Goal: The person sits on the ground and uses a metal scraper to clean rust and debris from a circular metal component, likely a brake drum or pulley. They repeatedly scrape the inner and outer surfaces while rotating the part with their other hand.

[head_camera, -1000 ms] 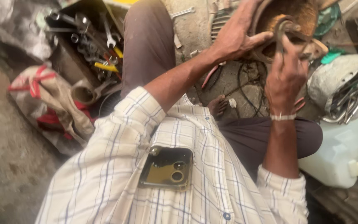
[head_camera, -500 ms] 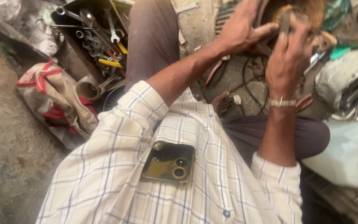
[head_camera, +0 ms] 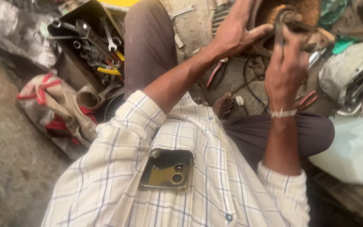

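At top right, a rusty round metal part is steadied by the left hand, thumb pressed on its rim, while a thin dark tool is clamped in the right hand.

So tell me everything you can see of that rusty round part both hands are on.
The rusty round part is a brown, dish-shaped metal piece, corroded orange inside, cut off by the frame's top edge. It sits on the dusty ground ahead of the knees, tilted toward the camera. The left hand grips its left rim; the right hand holds a dark thin metal tool against its centre. Its back is hidden.
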